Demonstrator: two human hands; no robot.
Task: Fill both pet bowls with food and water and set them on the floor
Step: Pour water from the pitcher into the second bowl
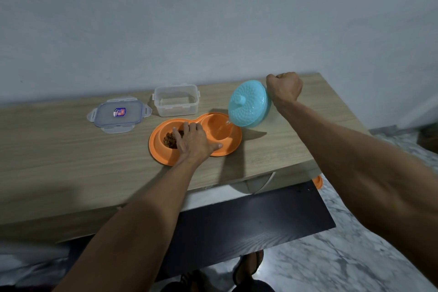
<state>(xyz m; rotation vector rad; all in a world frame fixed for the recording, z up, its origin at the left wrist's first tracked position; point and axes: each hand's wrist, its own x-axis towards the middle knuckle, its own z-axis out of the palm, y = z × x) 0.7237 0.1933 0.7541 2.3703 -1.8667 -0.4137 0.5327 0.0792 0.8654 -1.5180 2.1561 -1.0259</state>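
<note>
1. So, right hand [284, 87]: closed into a fist around what looks like the handle of a teal jug [248, 104], though the handle itself is hidden behind the fist. Tipped way over, lid with its knob facing the camera.
2. Just below and left of that grip: the orange double pet bowl [166, 156], flat on the wooden table [71, 161]. Jug's lower edge hanging right over the bowl's right-hand cup [216, 129]. Small glint at the jug's rim there, can't tell if it's water coming out. Can't tell how much water sits in that cup either.
3. Left hand [194, 142]: spread open, palm down, pressing on the middle of the double bowl. Not wrapped around anything, just resting flat, fingers over the left cup and thumb out toward the right one.
4. Right under those fingertips: brown kibble [169, 141] piled in the left cup, partly covered by the hand.
5. Further back from the left hand, toward the wall: clear plastic container [175, 100], open, looks empty.
6. Off to the left of that: its clip-lock lid [119, 113], lying flat on the table, small label in the middle, too blurry to read.
7. Well below the right forearm, past the table edge: marble-looking floor [355, 256], with a bit of something orange [318, 181] peeking out by the table corner. Can't tell what.
</note>
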